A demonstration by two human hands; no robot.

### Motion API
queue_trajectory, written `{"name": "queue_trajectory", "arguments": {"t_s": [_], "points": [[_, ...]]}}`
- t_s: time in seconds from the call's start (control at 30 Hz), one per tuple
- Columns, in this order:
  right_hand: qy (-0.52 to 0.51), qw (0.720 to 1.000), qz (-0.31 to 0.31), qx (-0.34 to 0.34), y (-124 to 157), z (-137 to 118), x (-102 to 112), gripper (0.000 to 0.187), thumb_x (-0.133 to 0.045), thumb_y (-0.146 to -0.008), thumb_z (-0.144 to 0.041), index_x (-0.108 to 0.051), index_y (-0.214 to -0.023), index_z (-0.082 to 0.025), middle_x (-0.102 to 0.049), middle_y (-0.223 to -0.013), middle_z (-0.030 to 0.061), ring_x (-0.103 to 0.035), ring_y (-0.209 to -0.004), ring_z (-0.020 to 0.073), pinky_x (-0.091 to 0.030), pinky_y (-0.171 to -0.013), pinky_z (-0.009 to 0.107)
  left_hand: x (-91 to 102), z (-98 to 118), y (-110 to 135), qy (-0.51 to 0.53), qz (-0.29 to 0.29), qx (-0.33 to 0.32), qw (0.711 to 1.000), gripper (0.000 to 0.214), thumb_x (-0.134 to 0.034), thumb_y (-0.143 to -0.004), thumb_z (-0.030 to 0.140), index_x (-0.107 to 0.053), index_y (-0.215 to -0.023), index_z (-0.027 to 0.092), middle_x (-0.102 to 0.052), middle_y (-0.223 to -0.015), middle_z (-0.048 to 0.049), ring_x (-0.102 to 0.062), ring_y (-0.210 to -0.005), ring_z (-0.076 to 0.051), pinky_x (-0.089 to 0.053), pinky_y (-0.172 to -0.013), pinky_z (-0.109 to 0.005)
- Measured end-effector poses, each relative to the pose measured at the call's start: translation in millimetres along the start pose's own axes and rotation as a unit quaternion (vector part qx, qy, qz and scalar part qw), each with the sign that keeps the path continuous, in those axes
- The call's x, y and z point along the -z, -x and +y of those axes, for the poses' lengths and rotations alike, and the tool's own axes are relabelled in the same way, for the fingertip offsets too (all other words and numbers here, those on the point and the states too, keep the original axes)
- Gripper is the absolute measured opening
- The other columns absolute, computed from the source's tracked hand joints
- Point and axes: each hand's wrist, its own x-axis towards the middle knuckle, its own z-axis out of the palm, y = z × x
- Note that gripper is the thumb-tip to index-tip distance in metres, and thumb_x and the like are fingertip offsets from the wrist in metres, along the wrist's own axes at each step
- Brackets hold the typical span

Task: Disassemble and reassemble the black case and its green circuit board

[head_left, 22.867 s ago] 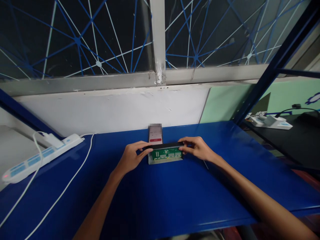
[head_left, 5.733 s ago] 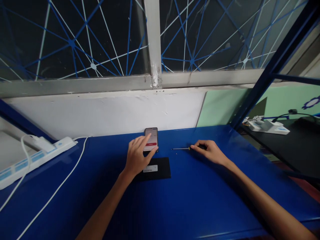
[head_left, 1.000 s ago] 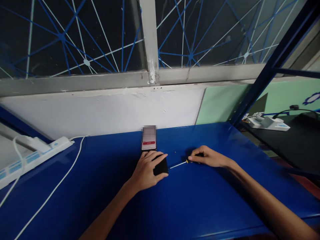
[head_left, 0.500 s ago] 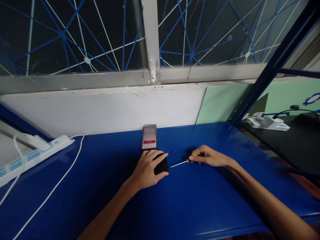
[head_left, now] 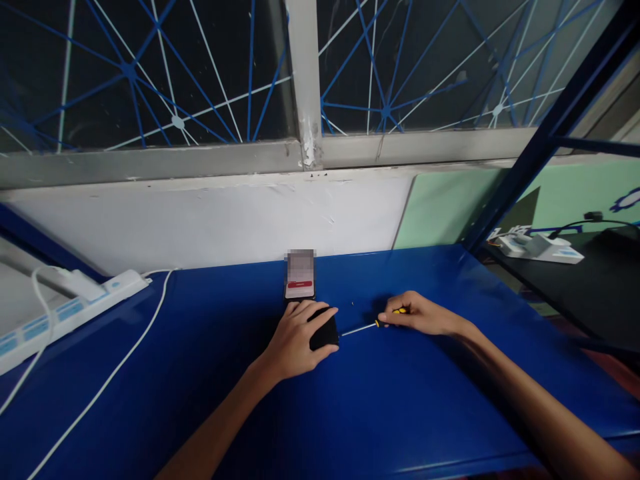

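Note:
On the blue tabletop, my left hand (head_left: 299, 340) grips a black box-like object (head_left: 326, 330), its fingers over the top and its thumb along the near edge. What kind of object it is I cannot make out. In my right hand (head_left: 413, 313) is a screwdriver (head_left: 359, 329) with a yellow-and-black handle and a thin metal shaft. The shaft points left, and its tip is at the right side of the black object; whether it touches a screw is too small to see. A tiny light speck (head_left: 353, 304) lies on the table above the shaft.
A phone (head_left: 300, 280) with a lit screen stands behind my left hand, near the wall. To the left lies a white power strip (head_left: 75, 313) with a white cable (head_left: 125, 360). Another power strip (head_left: 543, 248) sits on the dark table at right, beyond a blue frame post (head_left: 525, 160).
The view has shifted very slightly. My right hand has turned a little on the screwdriver, showing more of the yellow handle; my left hand stays on the black object.

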Motion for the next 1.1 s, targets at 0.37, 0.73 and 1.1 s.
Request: {"name": "queue_trajectory", "arguments": {"t_s": [0.37, 0.73, 1.1], "points": [[-0.043, 0.999, 0.004, 0.001, 1.2, -4.5, -1.9, 0.034, -0.076, -0.072, -0.041, -0.054, -0.078, -0.016, -0.053, -0.066, -0.0039, -0.044, -0.055, 0.0085, -0.035, -0.051, 0.020, 2.5, 2.0, -0.8, 0.001, 0.005, 0.000, 1.000, 0.056, -0.071, -0.078, 0.035, -0.053, -0.130, 0.024, -0.059, -0.126, -0.0093, -0.052, -0.115, -0.030, -0.040, -0.097, -0.049], [0.005, 1.000, -0.007, 0.013, 1.5, -6.4, -1.9, 0.036, -0.060, -0.086, -0.048, -0.066, -0.078, -0.014, -0.050, -0.062, -0.0026, -0.037, -0.054, 0.0080, -0.029, -0.049, 0.021, 2.6, 2.2, -1.3, 0.000, 0.004, -0.002, 1.000, 0.054, -0.070, -0.079, 0.035, -0.054, -0.130, 0.024, -0.059, -0.127, -0.0096, -0.052, -0.115, -0.031, -0.039, -0.097, -0.050], [-0.038, 0.999, -0.021, -0.018, 2.7, -2.6, -0.1, 0.035, -0.066, -0.081, -0.048, -0.065, -0.079, -0.014, -0.052, -0.062, -0.0026, -0.040, -0.050, 0.0072, -0.033, -0.045, 0.020, 2.2, 2.5, -0.7, 0.004, 0.002, 0.001, 1.000, 0.055, -0.070, -0.079, 0.034, -0.053, -0.130, 0.024, -0.058, -0.128, -0.0088, -0.051, -0.116, -0.030, -0.040, -0.098, -0.049]]}}
